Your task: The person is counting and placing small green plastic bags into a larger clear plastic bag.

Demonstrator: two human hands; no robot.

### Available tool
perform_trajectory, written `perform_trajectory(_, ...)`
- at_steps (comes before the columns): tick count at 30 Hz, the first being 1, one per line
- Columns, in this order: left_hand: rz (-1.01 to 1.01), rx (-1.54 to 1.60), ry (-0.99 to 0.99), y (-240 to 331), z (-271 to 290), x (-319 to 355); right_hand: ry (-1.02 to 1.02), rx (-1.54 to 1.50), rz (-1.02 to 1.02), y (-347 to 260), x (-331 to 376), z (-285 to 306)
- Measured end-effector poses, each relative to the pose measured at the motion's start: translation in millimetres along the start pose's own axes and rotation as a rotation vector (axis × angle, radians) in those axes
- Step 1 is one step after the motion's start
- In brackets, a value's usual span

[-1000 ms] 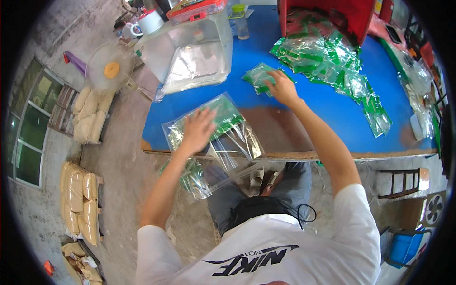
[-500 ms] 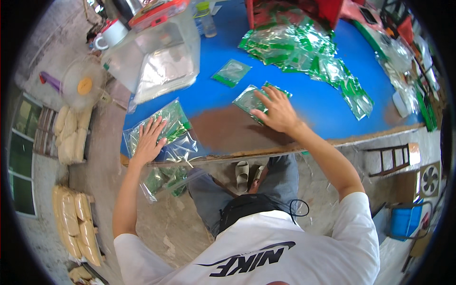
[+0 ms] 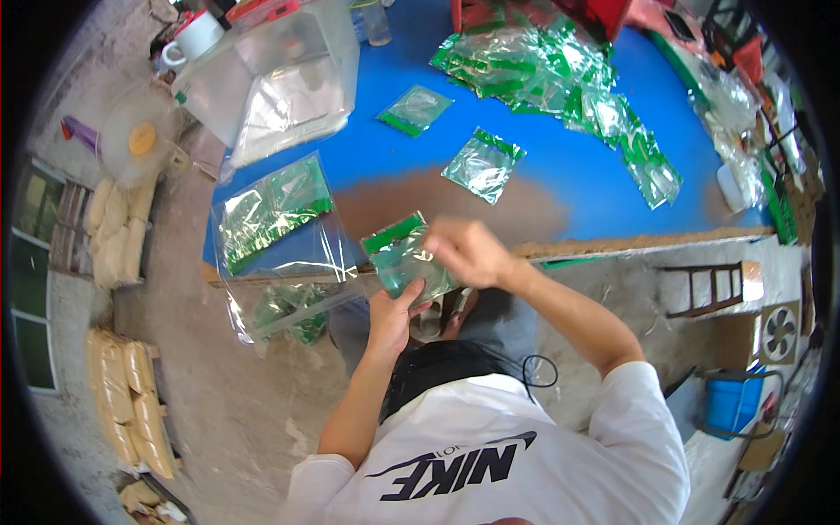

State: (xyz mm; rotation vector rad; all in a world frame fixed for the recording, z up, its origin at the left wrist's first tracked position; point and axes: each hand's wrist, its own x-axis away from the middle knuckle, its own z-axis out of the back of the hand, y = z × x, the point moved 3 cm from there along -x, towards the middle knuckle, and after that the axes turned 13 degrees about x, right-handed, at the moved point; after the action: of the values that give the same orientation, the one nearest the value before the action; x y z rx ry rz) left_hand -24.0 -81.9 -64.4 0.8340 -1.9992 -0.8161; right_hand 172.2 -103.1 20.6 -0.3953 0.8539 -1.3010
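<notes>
Head view: a green-edged clear packet is clamped in both grips, left hand and right hand, at the blue tabletop edge above a concrete floor.

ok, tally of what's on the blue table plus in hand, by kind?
Small green-topped clear packet, single: 3, one held by the left hand and right hand at, two loose at and.
Heap of the same packets: 1, too tangled to count.
Large clear bag of packets: 1.
Clear plastic box: 1.
Total: 6.
</notes>
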Motion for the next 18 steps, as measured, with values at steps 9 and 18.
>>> perform_trajectory(9,0.087,0.266,-0.030,15,7,3,-0.400,-0.011,0.012,26,-41,-15)
perform_trajectory(18,0.119,0.351,0.067,-12,-6,19,0.043,0.906,-0.107,199,-192,10)
